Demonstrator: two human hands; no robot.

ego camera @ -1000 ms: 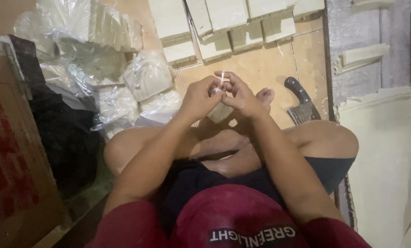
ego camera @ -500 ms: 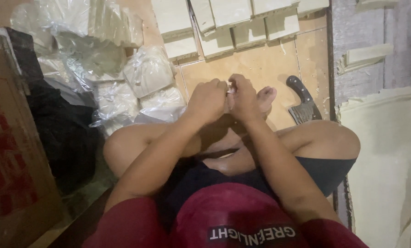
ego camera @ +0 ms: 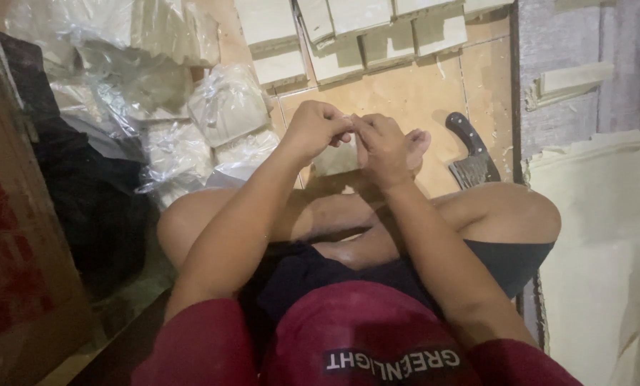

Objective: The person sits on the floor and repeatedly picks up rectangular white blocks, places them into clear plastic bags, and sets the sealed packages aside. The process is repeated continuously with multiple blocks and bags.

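The person sits cross-legged on a wooden board (ego camera: 406, 93) and holds both hands together above the knees. The left hand (ego camera: 314, 129) is curled into a loose fist, its fingertips pressed against those of the right hand (ego camera: 386, 146), which is also curled with the thumb tucked inward. Both sets of fingers are closed, pinching at the same spot between the hands; what they pinch there is too small to make out. Just under the hands hangs a small pale bag (ego camera: 334, 159), a cream block wrapped in clear plastic, and the fingers seem to grip its top, though the exact hold is hidden. It sits above the middle of the board, in front of the crossed shins. Along the far edge of the board lie rows of flat cream blocks (ego camera: 356, 28), laid side by side and not wrapped. To the left of the hands, off the board's left edge, is a heap of filled plastic bags (ego camera: 223, 107) of the same kind, some touching one another. A cleaver (ego camera: 470, 154) with a dark handle lies near the board's right edge, just beside the right knee. A cardboard box (ego camera: 9, 236) stands at the far left, and pale sheets (ego camera: 592, 243) lie to the right.
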